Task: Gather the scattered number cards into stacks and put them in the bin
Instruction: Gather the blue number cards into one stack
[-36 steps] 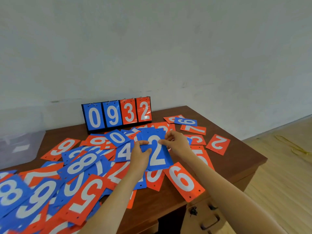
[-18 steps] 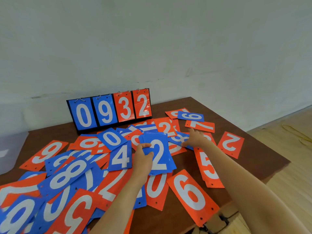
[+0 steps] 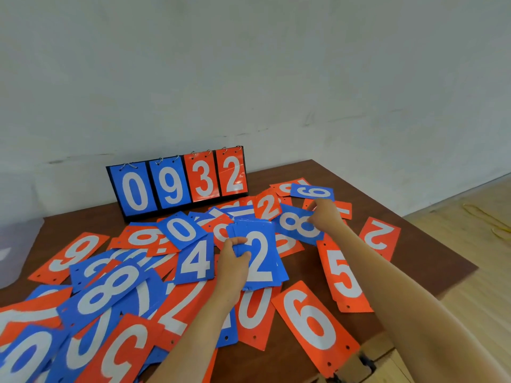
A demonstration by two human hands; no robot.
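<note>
Blue and orange number cards lie scattered over a brown wooden table (image 3: 431, 261). My left hand (image 3: 235, 258) holds a small stack of blue cards (image 3: 260, 255) with a white 2 on top, thumb pressed on its left edge. My right hand (image 3: 323, 214) reaches farther back and right, fingers pinching the right edge of a blue 8 card (image 3: 297, 226), which looks lifted slightly off the pile. A translucent bin (image 3: 16, 244) shows at the far left edge of the table.
A black flip scoreboard (image 3: 177, 183) reading 0932 stands at the back against the wall. Orange 6 (image 3: 312, 324), 5 (image 3: 343, 272) and 2 (image 3: 380, 236) cards lie near the table's right edge. The floor beyond is light wood.
My right hand let go of the blue stack and moved back and right to the blue 8 card, taking hold of its edge. My left hand keeps the stack.
</note>
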